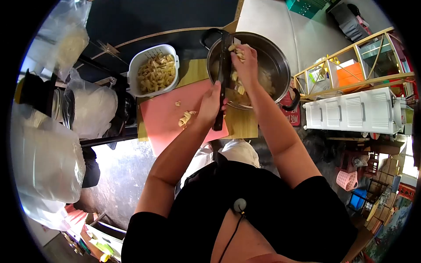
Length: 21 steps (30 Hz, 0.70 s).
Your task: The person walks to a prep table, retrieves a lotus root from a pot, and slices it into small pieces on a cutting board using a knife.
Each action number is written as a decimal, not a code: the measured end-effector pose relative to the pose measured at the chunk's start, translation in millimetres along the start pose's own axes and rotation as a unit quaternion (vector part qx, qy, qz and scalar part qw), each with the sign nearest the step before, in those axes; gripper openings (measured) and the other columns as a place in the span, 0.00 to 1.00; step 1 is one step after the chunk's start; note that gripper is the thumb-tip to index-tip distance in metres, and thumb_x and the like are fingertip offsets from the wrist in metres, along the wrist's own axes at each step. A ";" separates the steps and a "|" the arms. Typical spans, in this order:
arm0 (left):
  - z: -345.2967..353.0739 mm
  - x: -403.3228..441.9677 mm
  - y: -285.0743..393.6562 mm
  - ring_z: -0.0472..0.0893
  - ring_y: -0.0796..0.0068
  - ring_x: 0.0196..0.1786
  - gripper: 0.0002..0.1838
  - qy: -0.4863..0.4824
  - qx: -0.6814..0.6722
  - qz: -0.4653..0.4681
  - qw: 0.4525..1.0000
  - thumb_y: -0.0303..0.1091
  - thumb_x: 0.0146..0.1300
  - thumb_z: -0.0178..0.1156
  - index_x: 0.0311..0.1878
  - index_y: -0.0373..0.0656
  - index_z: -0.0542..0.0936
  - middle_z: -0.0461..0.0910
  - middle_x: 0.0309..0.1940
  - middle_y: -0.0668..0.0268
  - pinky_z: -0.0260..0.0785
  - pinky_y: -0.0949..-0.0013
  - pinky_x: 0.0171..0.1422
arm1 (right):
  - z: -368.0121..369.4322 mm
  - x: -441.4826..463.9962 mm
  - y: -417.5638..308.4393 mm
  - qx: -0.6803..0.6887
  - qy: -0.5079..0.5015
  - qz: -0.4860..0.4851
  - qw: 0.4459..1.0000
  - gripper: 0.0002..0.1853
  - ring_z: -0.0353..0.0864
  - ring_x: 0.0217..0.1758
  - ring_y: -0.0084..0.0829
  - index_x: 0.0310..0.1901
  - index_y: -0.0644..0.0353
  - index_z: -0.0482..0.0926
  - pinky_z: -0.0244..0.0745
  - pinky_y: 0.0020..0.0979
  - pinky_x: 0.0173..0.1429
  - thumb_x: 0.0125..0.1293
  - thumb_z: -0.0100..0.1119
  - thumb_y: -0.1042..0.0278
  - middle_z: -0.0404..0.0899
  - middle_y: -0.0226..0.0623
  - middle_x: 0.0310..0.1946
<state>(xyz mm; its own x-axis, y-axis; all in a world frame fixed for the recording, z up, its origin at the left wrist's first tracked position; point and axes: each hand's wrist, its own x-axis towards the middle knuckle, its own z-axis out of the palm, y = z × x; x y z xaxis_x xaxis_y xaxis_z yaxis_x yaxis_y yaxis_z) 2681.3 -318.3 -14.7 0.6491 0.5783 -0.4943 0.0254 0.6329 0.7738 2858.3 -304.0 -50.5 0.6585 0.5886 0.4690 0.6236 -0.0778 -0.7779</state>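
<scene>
My left hand (211, 104) is wrapped round a long dark knife (218, 115), which stretches from over the pink cutting board (162, 109) to the near-left rim of a large metal pot (280, 57). Inside that rim, my right hand (246, 65) has its fingers curled round pale yellow food pieces (237, 51). More pieces show below the fingers, beside the knife, and the pot seems to hold cloudy liquid. A few cut pieces (187, 118) lie on the board near my left wrist. The fingertips of my right hand are partly hidden.
Left of the pot, a white basket (131, 79) holds many cut pale pieces. Board and pot rest on a yellow wood-patterned surface (245, 125). Plastic bags (92, 105) crowd the left side. To the right stand a white drawer unit (351, 111) and a wooden-framed shelf (342, 90).
</scene>
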 end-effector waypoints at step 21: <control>-262.0 -169.6 -162.2 0.59 0.82 0.15 0.32 0.188 -0.211 -0.105 0.953 0.67 0.64 0.35 0.22 0.46 0.65 0.60 0.14 0.74 0.55 0.75 0.22 | 165.0 -178.9 -10.9 -0.068 -0.417 -0.163 0.892 0.20 0.62 0.65 0.43 0.57 0.55 0.71 0.58 0.38 0.67 0.64 0.50 0.60 0.68 0.43 0.59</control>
<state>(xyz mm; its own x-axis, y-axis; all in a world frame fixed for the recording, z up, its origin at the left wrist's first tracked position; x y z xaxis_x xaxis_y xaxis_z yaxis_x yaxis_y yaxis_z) 2367.9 -384.1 -160.1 0.3430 0.5098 -0.7890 -0.2353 0.8598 0.4533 2664.1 -275.6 -194.9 -0.0741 0.9871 0.1421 0.8068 0.1431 -0.5732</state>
